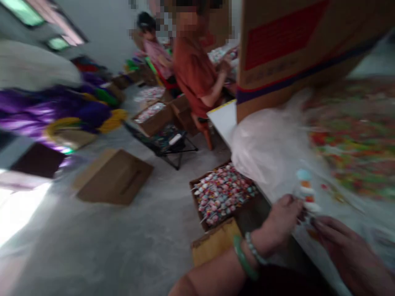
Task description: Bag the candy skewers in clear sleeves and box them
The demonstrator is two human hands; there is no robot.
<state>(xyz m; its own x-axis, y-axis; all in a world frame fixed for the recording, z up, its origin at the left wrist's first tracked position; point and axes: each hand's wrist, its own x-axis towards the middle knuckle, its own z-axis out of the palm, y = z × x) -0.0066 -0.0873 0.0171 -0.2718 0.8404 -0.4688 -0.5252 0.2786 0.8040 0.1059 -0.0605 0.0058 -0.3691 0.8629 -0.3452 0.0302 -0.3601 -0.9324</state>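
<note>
The picture is blurred by motion. A small banded piece [305, 187], light blue at the top with white and orange-red below, stands up between my hands over the table's edge; its exact kind is not clear. My left hand [282, 222], with a green bangle [243, 257] and a beaded bracelet [254, 248] at the wrist, has its fingers closed round the piece's side. From the right, my right hand [345, 246] pinches at its lower end, where the fingertips partly hide what they grip.
Plastic sheeting [268, 144] and a heap of red, orange and green pieces [361, 144] cover the table. A large carton [284, 49] stands behind. Below left is a box of small wrapped-looking pieces [216, 193]. Two people sit beyond, near a folding stool [166, 142].
</note>
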